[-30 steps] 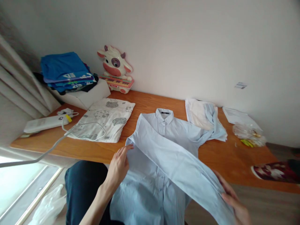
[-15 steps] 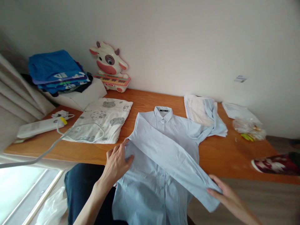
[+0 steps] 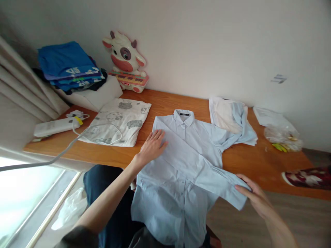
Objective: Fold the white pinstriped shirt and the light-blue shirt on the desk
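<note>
Shirt: light blue collared button-front shirt [image 3: 182, 175], collar end flat on the brown wooden table [image 3: 261, 162], lower part extending past the front edge.
Sleeve: one sleeve lies diagonally across the shirt front.
Left hand: left hand [image 3: 153, 146] rests palm down, fingers extended, on the shirt near the shoulder.
Right hand: right hand [image 3: 254, 193] pinches the sleeve's cuff end between thumb and fingers; hands well apart.
Clear bag: crumpled transparent plastic bag [image 3: 289, 134] on the table's right side; yellow-green and small brownish contents show, not identifiable.
White box: white box-shaped object [image 3: 110, 89] bears a stack of folded blue and dark clothes [image 3: 68, 63]; interior not visible.
Floor bag: crumpled translucent white plastic bag [image 3: 71, 210] lies at lower left; contents cannot be determined.
</note>
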### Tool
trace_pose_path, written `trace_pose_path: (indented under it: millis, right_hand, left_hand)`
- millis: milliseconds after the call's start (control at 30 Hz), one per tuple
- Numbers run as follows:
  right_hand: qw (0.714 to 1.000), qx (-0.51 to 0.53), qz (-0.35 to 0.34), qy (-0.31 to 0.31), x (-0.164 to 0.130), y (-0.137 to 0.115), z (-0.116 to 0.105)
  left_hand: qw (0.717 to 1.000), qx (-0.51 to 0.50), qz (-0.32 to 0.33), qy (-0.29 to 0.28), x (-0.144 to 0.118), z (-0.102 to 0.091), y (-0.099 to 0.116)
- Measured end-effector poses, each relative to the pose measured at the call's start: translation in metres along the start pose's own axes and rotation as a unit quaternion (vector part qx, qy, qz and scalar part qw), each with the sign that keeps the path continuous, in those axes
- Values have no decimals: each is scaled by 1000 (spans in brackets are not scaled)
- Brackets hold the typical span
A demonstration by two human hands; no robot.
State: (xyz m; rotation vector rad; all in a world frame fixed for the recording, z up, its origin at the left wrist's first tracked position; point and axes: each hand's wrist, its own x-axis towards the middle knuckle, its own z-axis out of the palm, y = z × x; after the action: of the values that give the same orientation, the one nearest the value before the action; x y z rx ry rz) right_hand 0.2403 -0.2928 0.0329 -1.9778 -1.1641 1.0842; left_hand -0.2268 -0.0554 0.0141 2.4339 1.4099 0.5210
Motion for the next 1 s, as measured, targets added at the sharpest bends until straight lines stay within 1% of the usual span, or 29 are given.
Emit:
trace_pose_path:
  millis: [100, 133, 167, 200, 233, 267, 300, 333, 367, 433, 467, 500, 567, 667, 733, 833, 933, 1000]
  right_hand:
    - [992, -122, -41, 6, 14, 2, -10]
    - [984, -163, -65, 22, 17, -2, -9]
    - [976, -189, -94, 52, 19, -8, -4]
    - [969, -196, -126, 88, 20, -18, 6]
    - [962, -190, -158, 117, 21, -30, 21]
    - [956, -179, -192, 131, 23, -44, 40]
    - [951, -168, -222, 131, 26, -58, 62]
    - [946, -176, -252, 104, 30, -70, 85]
    - [934, -203, -283, 79, 36, -79, 107]
    - [904, -286, -309, 78, 53, -85, 143]
    - [888, -330, -306, 93, 62, -82, 154]
    - [873, -370, -296, 110, 70, -76, 160]
    - [850, -427, -279, 131, 85, -60, 161]
    - [832, -462, -274, 138, 95, -42, 146]
    - [827, -473, -268, 144, 97, -37, 138]
    - [822, -484, -261, 148, 98, -35, 131]
    - [820, -487, -261, 149, 100, -32, 127]
    - [819, -486, -265, 151, 103, -28, 124]
  left_hand:
    - [999, 26, 14, -36, 23, 16, -12]
    - [999, 29, 18, -42, 28, 19, -15]
    - [998, 32, 20, -49, 32, 20, -18]
    - [998, 36, 22, -55, 35, 20, -21]
    - [997, 40, 23, -60, 36, 20, -23]
    - [997, 45, 24, -60, 37, 21, -24]
    - [997, 50, 24, -58, 37, 22, -25]
    - [997, 55, 23, -52, 36, 23, -25]
    - [997, 58, 20, -45, 34, 24, -26]
    - [997, 61, 12, -36, 31, 28, -25]
    - [997, 62, 8, -37, 30, 29, -25]
    - [997, 61, 3, -39, 29, 31, -24]
    - [997, 59, -4, -49, 30, 33, -19]
    - [996, 54, -5, -65, 38, 37, -10]
    - [996, 49, -1, -74, 47, 39, -5]
    - [995, 45, 7, -87, 59, 41, 0]
    - [992, 38, 15, -117, 68, 39, 0]
    - [991, 30, 22, -125, 70, 39, -1]
